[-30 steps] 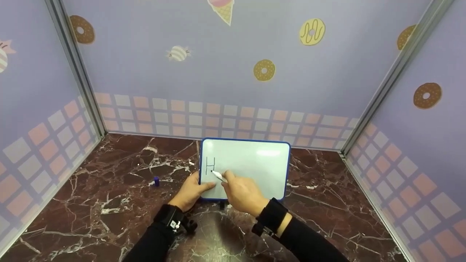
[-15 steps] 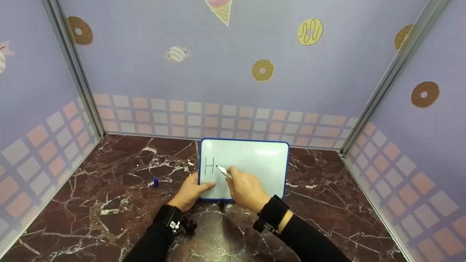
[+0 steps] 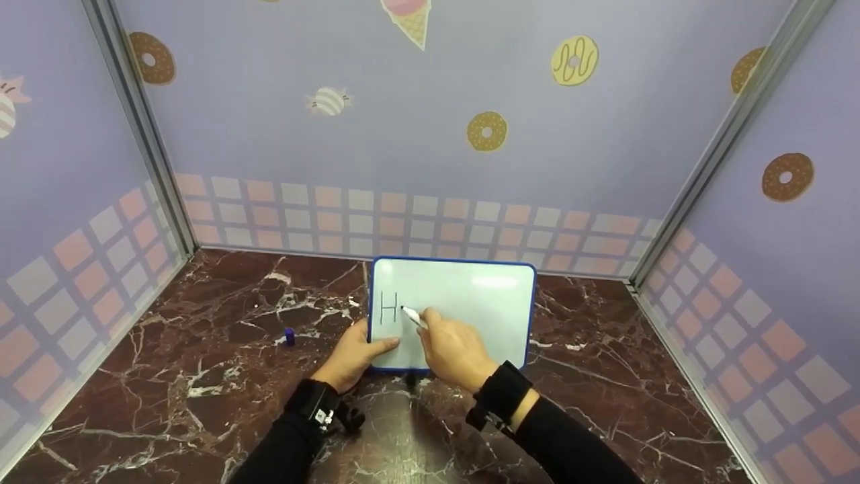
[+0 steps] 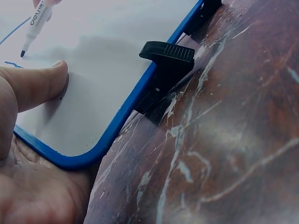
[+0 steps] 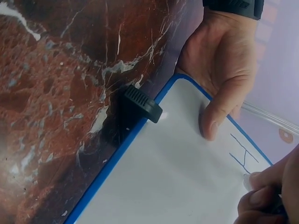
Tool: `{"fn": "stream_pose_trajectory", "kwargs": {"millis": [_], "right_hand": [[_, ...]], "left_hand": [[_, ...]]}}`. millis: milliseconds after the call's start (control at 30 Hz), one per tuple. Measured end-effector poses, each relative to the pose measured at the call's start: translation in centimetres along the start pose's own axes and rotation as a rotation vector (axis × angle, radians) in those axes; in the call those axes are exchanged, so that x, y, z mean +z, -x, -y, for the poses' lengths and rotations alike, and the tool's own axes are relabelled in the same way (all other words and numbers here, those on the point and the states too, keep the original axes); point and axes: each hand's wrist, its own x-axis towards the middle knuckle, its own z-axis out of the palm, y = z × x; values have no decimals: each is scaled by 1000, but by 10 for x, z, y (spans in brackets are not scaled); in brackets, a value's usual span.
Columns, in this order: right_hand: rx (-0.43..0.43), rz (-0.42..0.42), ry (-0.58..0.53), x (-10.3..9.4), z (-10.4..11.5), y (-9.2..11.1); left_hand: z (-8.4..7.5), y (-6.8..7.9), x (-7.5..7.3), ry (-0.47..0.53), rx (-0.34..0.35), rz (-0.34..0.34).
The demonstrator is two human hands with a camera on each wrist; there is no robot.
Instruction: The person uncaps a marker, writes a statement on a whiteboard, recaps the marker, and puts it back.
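A small whiteboard (image 3: 470, 296) with a blue frame leans tilted on the table, a letter H (image 3: 389, 307) drawn near its left edge. My left hand (image 3: 353, 353) grips its lower left corner, thumb on the white face and the other fingers behind. Between the fingers of my right hand (image 3: 458, 349) is a white marker (image 4: 35, 28), its dark tip just right of the H; whether the tip touches the board I cannot tell. In the right wrist view, my right fingers (image 5: 264, 186) hide most of the marker.
A blue marker cap (image 3: 289, 336) stands on the dark marbled table (image 3: 222, 417), left of the board. A black clip (image 4: 168, 53) sits on the board's lower edge. Patterned lilac walls (image 3: 416, 134) enclose the table at the back and sides.
The right hand has lifted the marker from the foot of the H's right stroke and moved it up and right. Over the last half second it has barely moved. The left hand stays put.
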Motion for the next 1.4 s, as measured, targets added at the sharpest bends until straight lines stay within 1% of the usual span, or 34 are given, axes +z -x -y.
{"fn": "stream_pose_trajectory", "kwargs": {"millis": [233, 600, 767, 1000, 1400], "right_hand": [[5, 14, -8, 0, -1, 0], [-47, -48, 40, -1, -5, 3], [-38, -41, 26, -3, -5, 3], [-50, -67, 31, -2, -8, 5], [-23, -64, 39, -6, -11, 6]], "left_hand": [[0, 1, 0, 12, -3, 4], [0, 0, -1, 4, -5, 9], [1, 0, -1, 13, -6, 16], [1, 0, -1, 9, -6, 15], [1, 0, -1, 1, 1, 17]]}}
